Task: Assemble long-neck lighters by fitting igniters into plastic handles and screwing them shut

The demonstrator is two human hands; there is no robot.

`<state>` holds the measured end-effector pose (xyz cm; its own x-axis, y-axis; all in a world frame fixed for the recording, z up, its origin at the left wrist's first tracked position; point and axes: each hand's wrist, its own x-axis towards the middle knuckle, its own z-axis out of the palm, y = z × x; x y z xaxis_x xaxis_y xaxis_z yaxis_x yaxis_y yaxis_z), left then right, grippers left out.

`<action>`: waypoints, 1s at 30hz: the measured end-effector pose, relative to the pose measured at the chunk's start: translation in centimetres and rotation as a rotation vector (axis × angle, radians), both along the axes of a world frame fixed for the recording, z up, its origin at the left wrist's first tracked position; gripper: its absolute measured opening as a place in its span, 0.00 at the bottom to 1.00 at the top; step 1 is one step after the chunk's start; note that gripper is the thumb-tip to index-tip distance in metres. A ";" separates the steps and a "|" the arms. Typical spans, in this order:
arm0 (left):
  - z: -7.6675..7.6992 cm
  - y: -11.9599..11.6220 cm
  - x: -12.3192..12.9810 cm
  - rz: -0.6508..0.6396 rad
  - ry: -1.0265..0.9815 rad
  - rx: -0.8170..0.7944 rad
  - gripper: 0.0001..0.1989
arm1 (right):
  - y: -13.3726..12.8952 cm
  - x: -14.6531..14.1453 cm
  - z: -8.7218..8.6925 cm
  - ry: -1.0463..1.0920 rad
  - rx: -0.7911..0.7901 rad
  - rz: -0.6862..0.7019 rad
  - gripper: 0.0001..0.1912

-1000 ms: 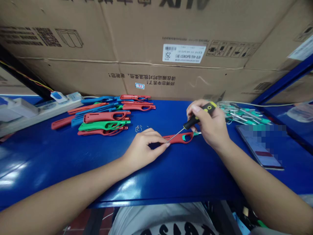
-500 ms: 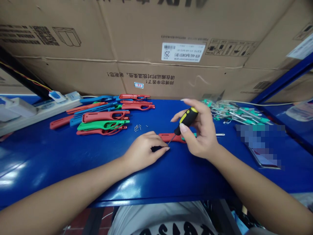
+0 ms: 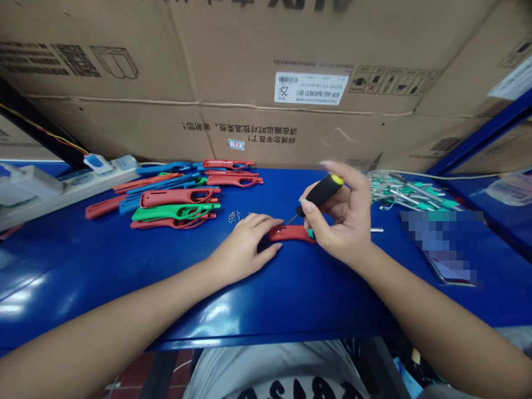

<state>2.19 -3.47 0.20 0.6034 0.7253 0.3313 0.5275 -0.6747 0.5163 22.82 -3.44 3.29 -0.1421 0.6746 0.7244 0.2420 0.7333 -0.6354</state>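
A red long-nosed lighter [image 3: 293,233] lies flat on the blue table, its metal tube sticking out to the right behind my right hand. My left hand [image 3: 247,244] rests at the lighter's left end, with fingers above and thumb below it. In my right hand [image 3: 343,213] is a black-and-yellow screwdriver [image 3: 324,191], held tilted. Its shaft slants down to the left, and the tip meets the top of the red handle near the left end. A green part shows in the lighter by my right fingers. Several small screws [image 3: 233,217] lie loose beyond my left hand.
Several red, green and blue lighter casings [image 3: 178,197] are piled at the left, beside a white power strip [image 3: 75,185]. To the right are metal tubes with green parts [image 3: 409,191] and a phone [image 3: 446,257]. A cardboard box [image 3: 241,66] stands behind.
The screwdriver tip has gone from my left fingertips onto the red lighter's handle. My left thumb and fingers have parted around the lighter's end. My right hand has shifted slightly right.
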 end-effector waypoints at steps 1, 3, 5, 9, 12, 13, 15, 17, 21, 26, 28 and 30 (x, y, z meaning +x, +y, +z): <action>-0.2 0.0 0.0 -0.013 0.005 -0.002 0.19 | 0.1 0.0 -0.1 -0.011 0.000 0.011 0.29; -0.4 0.0 0.0 -0.031 0.003 0.003 0.17 | 0.1 0.1 -0.3 -0.042 0.013 0.028 0.30; -0.4 -0.1 0.1 -0.043 0.004 0.014 0.17 | 0.1 0.1 -0.5 -0.068 0.045 0.025 0.30; -0.4 -0.1 0.2 -0.062 0.010 0.004 0.16 | 0.1 0.1 -0.7 -0.089 0.092 0.010 0.31; -0.4 -0.1 0.2 -0.075 0.004 -0.013 0.16 | 0.0 0.1 -0.6 -0.097 0.115 0.010 0.32; -0.4 -0.1 0.2 -0.078 0.003 -0.017 0.16 | 0.0 0.1 -0.6 -0.103 0.120 0.008 0.32; -0.4 -0.1 0.2 -0.083 -0.001 -0.021 0.16 | -0.1 0.1 -0.5 -0.116 0.118 -0.001 0.31; -0.4 -0.2 0.2 -0.086 -0.006 -0.019 0.16 | -0.2 0.1 -0.4 -0.117 0.097 -0.010 0.30; -0.3 -0.3 0.3 -0.085 -0.019 -0.022 0.13 | -0.5 0.1 -0.2 -0.089 0.042 -0.025 0.29; -0.3 -0.3 0.3 -0.082 -0.021 -0.042 0.12 | -0.4 0.0 -0.2 -0.092 0.006 -0.014 0.28; -0.2 -0.3 0.3 -0.084 -0.019 -0.048 0.12 | -0.3 0.1 -0.2 -0.096 0.011 -0.019 0.29; -0.3 -0.3 0.3 -0.085 -0.019 -0.054 0.12 | -0.3 0.1 -0.2 -0.104 0.024 -0.019 0.29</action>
